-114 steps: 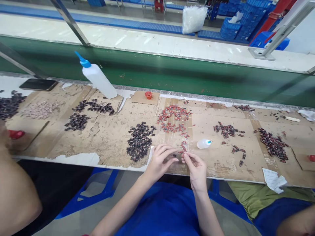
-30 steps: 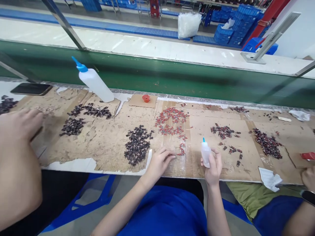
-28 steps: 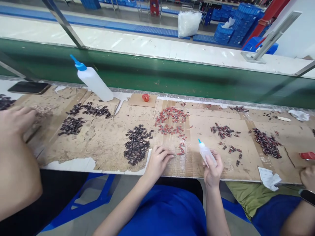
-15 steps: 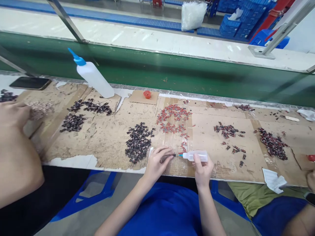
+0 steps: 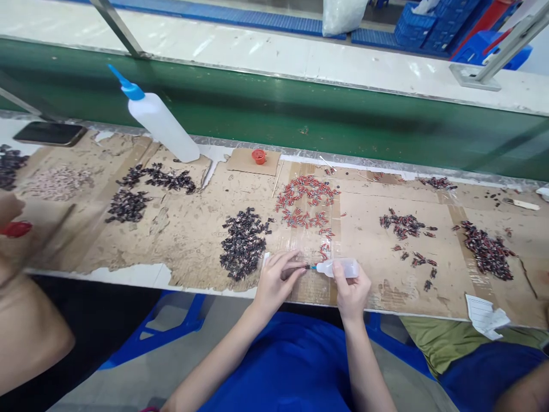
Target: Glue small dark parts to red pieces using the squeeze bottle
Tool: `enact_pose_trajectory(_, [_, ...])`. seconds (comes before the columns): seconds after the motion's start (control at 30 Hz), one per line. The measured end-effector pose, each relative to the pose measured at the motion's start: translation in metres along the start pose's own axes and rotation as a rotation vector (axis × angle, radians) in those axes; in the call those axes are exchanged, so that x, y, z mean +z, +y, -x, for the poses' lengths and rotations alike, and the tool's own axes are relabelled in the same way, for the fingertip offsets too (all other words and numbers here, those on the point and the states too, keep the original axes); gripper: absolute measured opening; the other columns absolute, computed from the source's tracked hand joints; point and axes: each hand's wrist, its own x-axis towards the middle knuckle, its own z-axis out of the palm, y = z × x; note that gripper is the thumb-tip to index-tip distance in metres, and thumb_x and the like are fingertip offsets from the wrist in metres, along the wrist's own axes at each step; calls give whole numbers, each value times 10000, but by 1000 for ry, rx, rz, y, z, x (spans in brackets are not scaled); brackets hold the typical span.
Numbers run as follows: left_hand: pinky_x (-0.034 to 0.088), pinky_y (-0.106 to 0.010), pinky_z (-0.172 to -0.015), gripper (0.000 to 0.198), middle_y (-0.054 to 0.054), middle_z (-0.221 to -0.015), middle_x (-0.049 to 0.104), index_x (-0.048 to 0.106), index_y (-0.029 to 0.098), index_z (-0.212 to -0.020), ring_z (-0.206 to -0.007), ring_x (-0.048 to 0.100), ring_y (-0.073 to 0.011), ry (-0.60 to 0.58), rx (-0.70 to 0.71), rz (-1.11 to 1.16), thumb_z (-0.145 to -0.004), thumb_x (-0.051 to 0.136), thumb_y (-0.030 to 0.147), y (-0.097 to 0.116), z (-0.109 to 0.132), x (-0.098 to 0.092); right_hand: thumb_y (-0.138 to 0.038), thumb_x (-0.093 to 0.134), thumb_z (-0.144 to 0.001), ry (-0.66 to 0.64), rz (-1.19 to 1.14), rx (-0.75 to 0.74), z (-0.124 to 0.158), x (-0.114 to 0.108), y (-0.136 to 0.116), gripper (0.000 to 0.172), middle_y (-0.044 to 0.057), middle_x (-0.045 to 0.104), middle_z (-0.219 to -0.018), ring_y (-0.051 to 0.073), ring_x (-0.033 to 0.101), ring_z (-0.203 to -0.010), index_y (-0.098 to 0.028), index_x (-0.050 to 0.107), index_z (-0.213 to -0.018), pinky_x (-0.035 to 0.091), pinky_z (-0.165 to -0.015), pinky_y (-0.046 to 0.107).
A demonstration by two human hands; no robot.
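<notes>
My right hand [image 5: 349,289] grips a small clear squeeze bottle [image 5: 341,267] laid sideways, its blue tip pointing left. My left hand [image 5: 277,277] pinches a small dark part at that tip, fingers closed on it. Both hands rest near the front edge of the cardboard-covered bench [image 5: 180,240]. A pile of dark parts [image 5: 243,243] lies just left of my left hand. Red parts [image 5: 306,200] are spread beyond the hands.
A large white squeeze bottle with a blue nozzle [image 5: 158,123] leans at the back left, and a red cap [image 5: 258,156] sits on a cardboard piece. More part piles [image 5: 486,250] lie to the right. A neighbour's arm [image 5: 26,320] is at left; another person's leg [image 5: 463,343] at right.
My right hand picked up the small bottle, tipped it from upright to sideways and brought its tip to the part in my left hand. The view shifted slightly.
</notes>
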Motion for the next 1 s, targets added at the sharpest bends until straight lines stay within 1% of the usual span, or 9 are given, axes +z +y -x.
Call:
enact_pose_trajectory(0.17, [462, -446, -927, 307, -39, -871, 776, 622, 214, -1141, -1005, 655, -250, -17, -26, -4, -840, 665, 258, 3, -1, -2, -462, 642, -754, 60, 50, -16, 1, 0, -1, 301, 14, 653, -575, 161, 586, -514, -173, 651, -670, 478, -505, 269])
enact_pose_trajectory(0.27, [464, -439, -920, 315, -34, -870, 776, 620, 208, -1145, -997, 654, -245, -8, -19, -2, -835, 670, 240, 3, -1, -1, -467, 636, -759, 98, 42, -9, 2, 0, -2, 306, 10, 642, -570, 157, 580, -508, -175, 644, -667, 466, -486, 262])
enact_pose_trajectory(0.33, [463, -440, -922, 322, -34, -873, 776, 618, 210, -1150, -996, 654, -245, 0, -15, -3, -834, 672, 242, 3, -1, -1, -475, 637, -760, 97, 35, -10, 3, 1, -2, 312, 11, 646, -576, 157, 582, -509, -176, 645, -671, 465, -480, 260])
enact_pose_trajectory(0.53, [477, -447, -912, 325, -34, -864, 777, 628, 214, -1146, -989, 661, -247, 10, -7, -15, -827, 679, 246, 2, -1, -1, -482, 653, -744, 40, 19, -22, 2, 2, -4, 324, 18, 654, -572, 155, 584, -501, -166, 653, -668, 473, -484, 263])
enact_pose_trajectory(0.8, [500, -451, -910, 245, -31, -843, 777, 686, 219, -1060, -959, 670, -244, 26, -31, -40, -816, 683, 231, 3, -2, 2, -446, 642, -754, 55, 32, -35, 2, 2, -5, 289, 18, 656, -568, 164, 590, -508, -174, 661, -658, 483, -498, 275])
enact_pose_trajectory(0.9, [498, -458, -912, 250, -31, -839, 777, 688, 224, -1065, -956, 669, -247, 17, -32, -38, -816, 682, 231, 3, -2, 1, -444, 646, -753, 62, 16, -25, 2, 1, -4, 285, 16, 651, -568, 161, 582, -504, -177, 656, -655, 478, -493, 274])
enact_pose_trajectory(1.0, [491, -459, -918, 258, -33, -847, 777, 685, 224, -1075, -967, 669, -248, 7, -30, -42, -817, 680, 238, 2, -2, 1, -457, 664, -746, 107, -32, 3, 4, -1, 2, 303, 16, 639, -578, 156, 574, -509, -167, 641, -662, 468, -492, 269])
